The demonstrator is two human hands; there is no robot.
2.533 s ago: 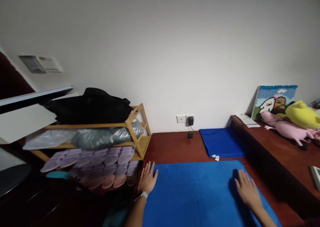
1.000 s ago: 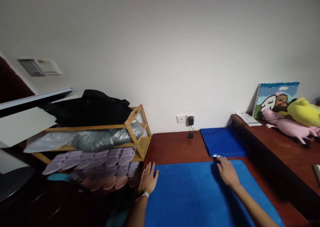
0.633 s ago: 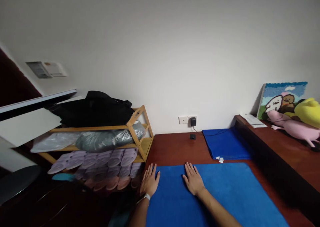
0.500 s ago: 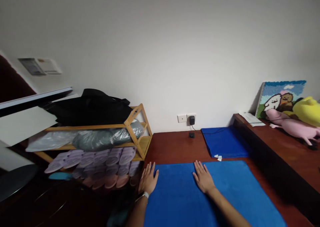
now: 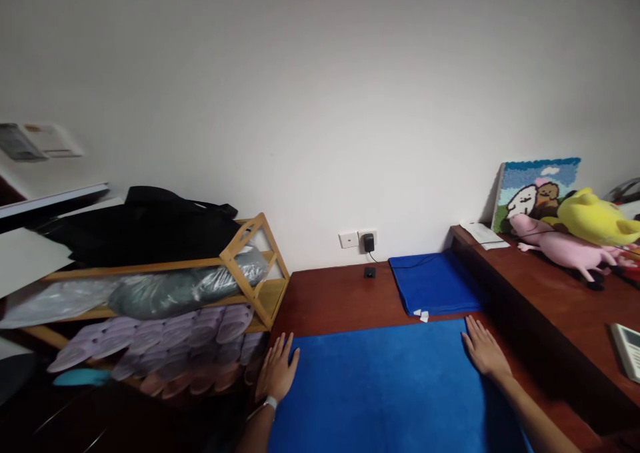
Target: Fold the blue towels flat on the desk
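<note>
A blue cloth (image 5: 375, 386), like a towel, lies spread flat on the reddish-brown table (image 5: 330, 300). My left hand (image 5: 279, 368) rests with fingers extended at the cloth's far left corner, partly on the wood; a band circles that wrist. At the far right corner my right hand (image 5: 485, 350) lies flat, fingers stretched out, on the cloth's edge. Neither hand grips anything. Just beyond the right hand is a folded darker blue cloth (image 5: 435, 283) with small white tags at its near edge.
To the left stands a wooden rack (image 5: 255, 266) with a black bag (image 5: 160, 226), plastic-wrapped bundles and several slippers (image 5: 195, 326). A plugged-in adapter (image 5: 369, 242) hangs on the wall. A raised ledge at right holds a pink plush toy (image 5: 560, 243), a yellow one (image 5: 595, 216) and a picture (image 5: 537, 190).
My right hand has slid rightward across the cloth from its middle to the far right corner. The left hand stays at the left corner. The view has turned slightly right.
</note>
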